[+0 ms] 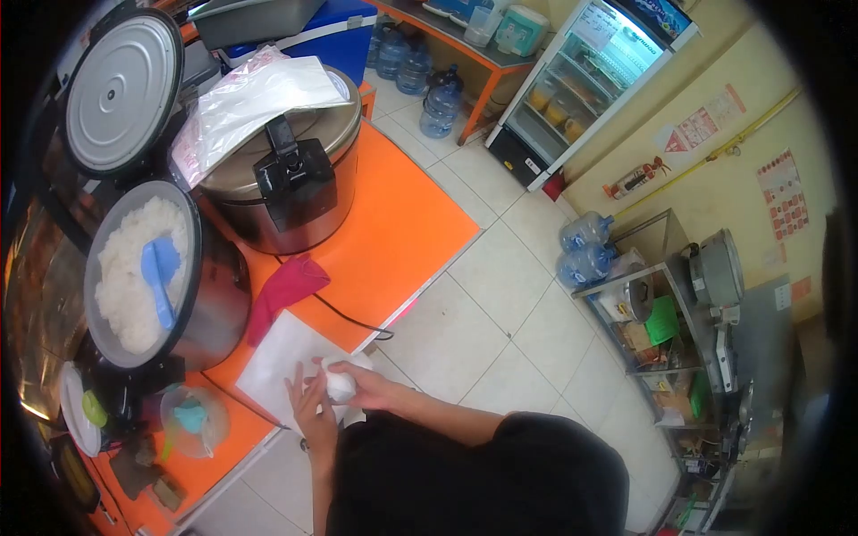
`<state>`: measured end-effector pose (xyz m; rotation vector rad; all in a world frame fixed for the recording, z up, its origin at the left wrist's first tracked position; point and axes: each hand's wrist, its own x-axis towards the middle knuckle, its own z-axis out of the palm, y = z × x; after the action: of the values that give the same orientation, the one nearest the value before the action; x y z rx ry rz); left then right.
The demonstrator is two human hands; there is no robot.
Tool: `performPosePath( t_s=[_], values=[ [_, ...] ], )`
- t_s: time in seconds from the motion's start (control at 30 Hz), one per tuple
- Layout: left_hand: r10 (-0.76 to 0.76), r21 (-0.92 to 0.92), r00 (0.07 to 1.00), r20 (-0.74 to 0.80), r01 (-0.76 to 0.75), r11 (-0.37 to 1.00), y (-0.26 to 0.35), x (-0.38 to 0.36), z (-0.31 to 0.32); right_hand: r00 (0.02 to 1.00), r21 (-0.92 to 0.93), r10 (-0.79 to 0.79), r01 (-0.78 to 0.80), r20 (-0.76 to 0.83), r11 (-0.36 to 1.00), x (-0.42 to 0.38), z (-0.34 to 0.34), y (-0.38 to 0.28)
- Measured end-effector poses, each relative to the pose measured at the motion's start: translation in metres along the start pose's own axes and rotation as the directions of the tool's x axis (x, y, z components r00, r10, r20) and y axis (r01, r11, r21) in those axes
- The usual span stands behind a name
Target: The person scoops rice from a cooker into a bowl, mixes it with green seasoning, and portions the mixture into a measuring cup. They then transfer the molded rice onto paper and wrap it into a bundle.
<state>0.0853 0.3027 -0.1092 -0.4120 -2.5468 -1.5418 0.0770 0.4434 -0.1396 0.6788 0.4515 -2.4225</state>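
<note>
Over the near edge of the orange table, my right hand [365, 386] is closed around a white rounded bundle [340, 384]. My left hand [308, 400] is beside the bundle, its fingers apart and raised; whether its fingertips touch the bundle is hard to tell. Beneath both hands lies a white sheet [270, 364]. Left of it stands an open cooker [219, 308] full of white rice [125, 268], with a blue paddle [159, 286] lying on the rice. A red cloth [290, 288] rests between the cooker and the sheet.
A closed cooker [313, 192] with plastic bags [241, 107] on its lid stands behind. A clear container [198, 424] is at the lower left. A black cable [344, 319] crosses the orange table [411, 214]. A metal rack [661, 357] and a display fridge [585, 85] stand beyond.
</note>
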Motion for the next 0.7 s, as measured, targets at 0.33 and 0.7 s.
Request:
performPosePath(
  t_s=[0.33, 0.7],
  values=[
    [-0.502, 0.561, 0.855, 0.131, 0.354, 0.749, -0.154, -0.062, 0.016, 0.439, -0.944, -0.894, 0.248, -0.093, 0.22, 0.108, -0.155, -0.167],
    [-0.319, 0.555, 0.946, 0.057, 0.235, 0.798, -0.197, -0.042, -0.022, 0.071, -0.811, -0.809, -0.004, 0.583, -0.585, 0.13, -0.16, -0.166]
  ],
)
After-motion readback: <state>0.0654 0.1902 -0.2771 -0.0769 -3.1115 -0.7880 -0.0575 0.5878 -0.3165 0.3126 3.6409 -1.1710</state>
